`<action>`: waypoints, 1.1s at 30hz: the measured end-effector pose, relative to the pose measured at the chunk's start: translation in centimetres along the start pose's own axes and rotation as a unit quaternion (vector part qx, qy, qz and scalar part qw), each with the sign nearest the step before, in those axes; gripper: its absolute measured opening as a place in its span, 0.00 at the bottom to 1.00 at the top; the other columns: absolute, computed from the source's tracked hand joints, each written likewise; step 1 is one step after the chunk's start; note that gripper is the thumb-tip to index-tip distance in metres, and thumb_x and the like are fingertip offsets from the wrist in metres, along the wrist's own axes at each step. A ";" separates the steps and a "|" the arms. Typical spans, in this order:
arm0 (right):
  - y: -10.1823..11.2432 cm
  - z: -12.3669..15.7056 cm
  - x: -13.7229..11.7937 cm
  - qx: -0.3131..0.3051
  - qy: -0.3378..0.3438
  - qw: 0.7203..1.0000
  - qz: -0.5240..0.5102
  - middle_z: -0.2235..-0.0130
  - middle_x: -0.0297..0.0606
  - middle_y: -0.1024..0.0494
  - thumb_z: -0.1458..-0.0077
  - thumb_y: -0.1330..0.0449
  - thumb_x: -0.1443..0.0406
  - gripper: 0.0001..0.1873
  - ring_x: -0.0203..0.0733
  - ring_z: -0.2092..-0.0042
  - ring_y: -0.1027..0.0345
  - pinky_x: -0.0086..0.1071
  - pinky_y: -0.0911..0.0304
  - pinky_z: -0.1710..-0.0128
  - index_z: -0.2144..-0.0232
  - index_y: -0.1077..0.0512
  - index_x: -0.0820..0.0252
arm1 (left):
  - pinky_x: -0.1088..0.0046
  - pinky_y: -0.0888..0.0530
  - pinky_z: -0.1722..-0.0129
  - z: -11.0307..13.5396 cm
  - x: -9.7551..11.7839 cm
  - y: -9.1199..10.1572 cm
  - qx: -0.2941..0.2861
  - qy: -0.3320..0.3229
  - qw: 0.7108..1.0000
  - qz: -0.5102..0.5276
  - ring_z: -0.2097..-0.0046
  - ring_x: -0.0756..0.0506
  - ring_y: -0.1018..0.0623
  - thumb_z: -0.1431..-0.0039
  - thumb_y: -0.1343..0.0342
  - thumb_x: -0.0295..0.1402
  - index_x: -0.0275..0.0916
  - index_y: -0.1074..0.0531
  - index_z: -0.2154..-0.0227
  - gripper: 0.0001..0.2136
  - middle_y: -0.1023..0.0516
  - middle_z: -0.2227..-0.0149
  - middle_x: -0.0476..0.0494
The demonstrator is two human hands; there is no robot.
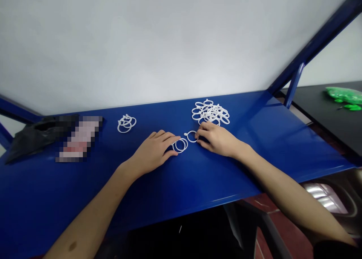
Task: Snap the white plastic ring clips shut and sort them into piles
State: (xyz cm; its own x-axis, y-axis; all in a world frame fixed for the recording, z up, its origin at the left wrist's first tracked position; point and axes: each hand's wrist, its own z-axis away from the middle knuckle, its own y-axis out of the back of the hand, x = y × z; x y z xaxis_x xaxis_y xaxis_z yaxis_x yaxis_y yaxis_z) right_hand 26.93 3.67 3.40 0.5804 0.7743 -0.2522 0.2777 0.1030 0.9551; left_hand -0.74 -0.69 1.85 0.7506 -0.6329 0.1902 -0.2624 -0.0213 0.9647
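My left hand (156, 152) is closed on a small set of overlapping white plastic rings (185, 147), with its thumb and fingers at their left edge. Just to the right, my right hand (216, 138) pinches another white ring (187, 139) by its right side, and a small knob shows on that ring's left. The two sets of rings are close together but apart. Beyond my right hand lies a loose pile of white rings (210, 110), partly hidden by its fingers. A smaller cluster of white rings (124, 130) rests to the left of my left hand.
The blue tabletop (158, 198) runs along a pale wall (158, 44). On its left lie a black plastic bag (31, 138) and a blurred-out flat item (80, 138). A blue metal frame bar (294, 85) rises at right, beside a dark table with a green bag (345, 95).
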 end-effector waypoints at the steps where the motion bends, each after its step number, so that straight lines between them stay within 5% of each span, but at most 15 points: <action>1: 0.0 0.0 0.0 0.003 -0.001 1.000 -0.005 0.56 0.45 0.29 0.36 0.44 0.67 0.09 0.44 0.57 0.33 0.39 0.33 0.56 0.59 0.24 0.62 | 0.58 0.31 0.46 0.0 0.1 0.0 0.003 0.000 1.000 -0.005 0.47 0.40 0.27 0.32 0.46 0.40 0.44 0.32 0.41 0.19 0.24 0.45 0.42; 8: 0.0 -0.2 -0.9 0.054 0.051 0.996 -0.043 0.57 0.45 0.26 0.31 0.51 0.65 0.12 0.43 0.58 0.31 0.39 0.31 0.56 0.58 0.29 0.64 | 0.58 0.31 0.49 -0.2 0.6 -0.3 0.013 0.004 1.000 -0.022 0.49 0.40 0.26 0.30 0.50 0.38 0.39 0.40 0.35 0.23 0.22 0.48 0.39; 18: -0.4 -0.6 -2.3 0.053 0.157 0.986 0.001 0.55 0.44 0.23 0.28 0.53 0.64 0.15 0.44 0.53 0.33 0.40 0.34 0.54 0.56 0.27 0.61 | 0.61 0.32 0.50 -0.6 -0.2 -1.5 0.058 0.002 0.997 0.044 0.48 0.40 0.25 0.32 0.48 0.34 0.40 0.69 0.28 0.39 0.22 0.47 0.39; 26: -1.0 -1.0 -2.0 0.010 0.148 0.988 0.035 0.56 0.42 0.21 0.28 0.52 0.64 0.15 0.45 0.55 0.35 0.40 0.36 0.54 0.56 0.26 0.61 | 0.60 0.33 0.49 -0.8 -0.1 -1.9 0.063 0.007 0.995 0.077 0.48 0.40 0.26 0.32 0.47 0.35 0.41 0.68 0.28 0.40 0.21 0.49 0.41; 33: -1.1 -1.1 -1.6 -0.011 0.145 0.988 -0.046 0.56 0.42 0.22 0.29 0.51 0.62 0.15 0.44 0.55 0.34 0.40 0.35 0.51 0.54 0.26 0.62 | 0.60 0.33 0.50 -0.9 0.1 -2.0 0.052 0.017 0.996 0.072 0.50 0.41 0.26 0.32 0.46 0.35 0.42 0.54 0.29 0.34 0.21 0.50 0.41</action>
State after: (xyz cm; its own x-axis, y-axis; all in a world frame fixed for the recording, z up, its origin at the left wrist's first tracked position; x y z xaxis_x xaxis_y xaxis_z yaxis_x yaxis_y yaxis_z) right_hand 24.84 3.01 2.93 0.3083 0.9073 -0.2861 0.2998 0.1928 0.9343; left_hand 0.40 -0.02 0.12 0.7196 -0.6092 0.3333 -0.4292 -0.0129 0.9031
